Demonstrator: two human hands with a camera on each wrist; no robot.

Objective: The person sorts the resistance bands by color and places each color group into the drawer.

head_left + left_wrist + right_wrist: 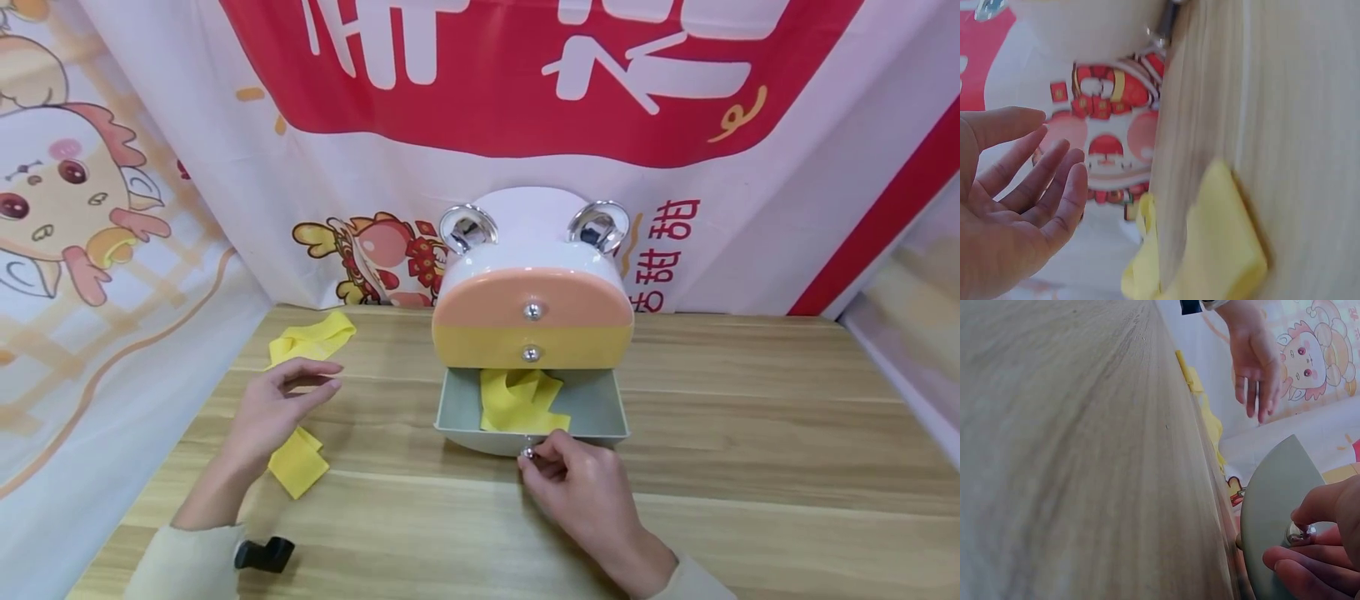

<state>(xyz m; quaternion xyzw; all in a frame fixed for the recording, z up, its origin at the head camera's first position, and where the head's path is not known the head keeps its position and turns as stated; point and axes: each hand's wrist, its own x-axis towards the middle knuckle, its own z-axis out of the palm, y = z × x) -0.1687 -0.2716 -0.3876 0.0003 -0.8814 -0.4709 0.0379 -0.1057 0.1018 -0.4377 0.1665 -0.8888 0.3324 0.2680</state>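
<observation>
Right now, the right hand (581, 483) pinches the small silver knob (528, 451) on the front of the bottom drawer (600, 412) of a little round box (532, 283). The box sits on the wooden table (750, 433), close to the back. It has two more drawers above, one peach and one yellow, and both are shut. The bottom drawer is pulled out. A yellow ribbon (520, 400) lies folded inside it, and its front end reaches right up to the front wall, just by the fingers.

The left hand (273, 412) is relaxed and holds nothing. It hovers over another yellow ribbon (303, 400) that lies flat on the table, well apart from the box.

Here is what could go wrong, I think. If the drawer gets pushed in fast, the ribbon inside could bunch up and get caught at the opening under the yellow drawer. The box looks light, and no hand holds it. So a hard push could slide the whole box back to the cloth wall (187, 183). The knob is tiny and shiny, so the fingers could slip off it.
</observation>
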